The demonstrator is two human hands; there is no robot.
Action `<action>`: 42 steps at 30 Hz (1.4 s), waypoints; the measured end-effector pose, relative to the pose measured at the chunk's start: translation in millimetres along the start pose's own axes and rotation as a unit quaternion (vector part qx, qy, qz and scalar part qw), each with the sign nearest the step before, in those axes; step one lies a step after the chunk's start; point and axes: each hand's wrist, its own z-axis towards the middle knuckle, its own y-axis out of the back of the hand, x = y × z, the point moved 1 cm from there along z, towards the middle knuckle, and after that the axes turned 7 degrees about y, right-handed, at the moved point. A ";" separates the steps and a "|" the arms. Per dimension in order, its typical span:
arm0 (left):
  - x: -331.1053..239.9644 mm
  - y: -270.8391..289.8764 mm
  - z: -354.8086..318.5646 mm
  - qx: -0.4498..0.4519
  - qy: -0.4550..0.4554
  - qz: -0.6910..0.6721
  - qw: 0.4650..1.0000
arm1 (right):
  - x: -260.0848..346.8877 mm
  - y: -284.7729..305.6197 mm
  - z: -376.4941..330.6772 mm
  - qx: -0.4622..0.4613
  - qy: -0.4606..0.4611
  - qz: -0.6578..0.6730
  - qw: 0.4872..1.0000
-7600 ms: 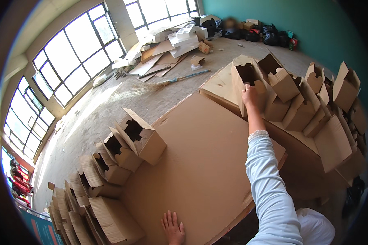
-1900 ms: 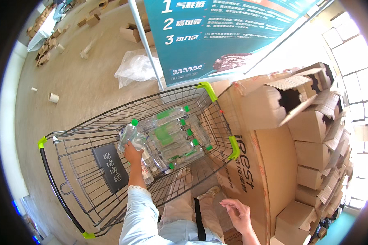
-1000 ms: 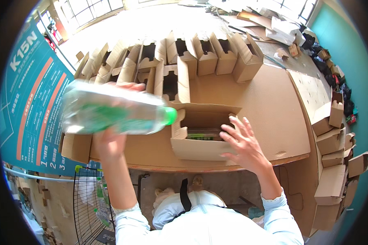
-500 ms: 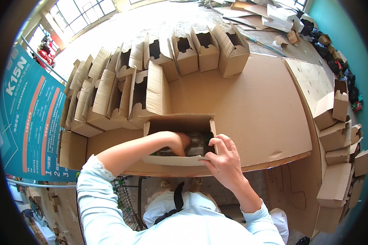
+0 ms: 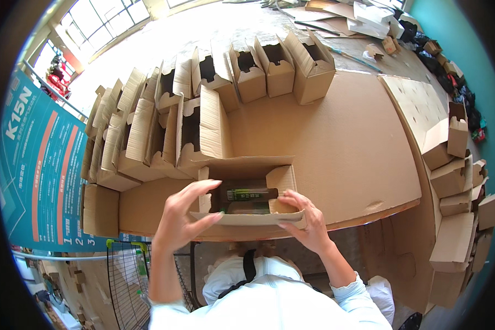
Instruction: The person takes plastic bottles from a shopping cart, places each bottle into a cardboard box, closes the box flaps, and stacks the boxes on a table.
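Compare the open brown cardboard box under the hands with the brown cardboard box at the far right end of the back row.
The open brown cardboard box under the hands holds a dark bottle with a green label; the far-right back-row box shows only a dark opening. The near box is touched by the left hand and right hand; the far one stands untouched. Both are brown cardboard, flaps open.

Bottles inside open carton between hands: only dark tops and green label visible, count unclear, bodies hidden by carton walls. Left hand palm hidden. Wire cart below left forearm: cut off by rim, contents blurred.
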 end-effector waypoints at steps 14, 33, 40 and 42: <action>80.5 -45.0 -33.2 -0.220 0.088 0.029 0.971 | 3.0 -7.9 112.1 0.184 -0.010 -0.261 0.948; 148.7 -79.7 -107.4 0.058 0.194 -0.327 0.923 | 20.0 -16.9 116.7 0.533 -0.037 -0.366 0.762; 185.3 -119.9 -103.3 0.031 0.196 -0.220 0.955 | 30.0 -9.0 104.5 0.475 0.034 -0.348 0.807; 181.3 -134.4 -95.7 0.030 0.188 -0.178 0.965 | 31.1 -0.5 95.4 0.469 0.030 -0.375 0.799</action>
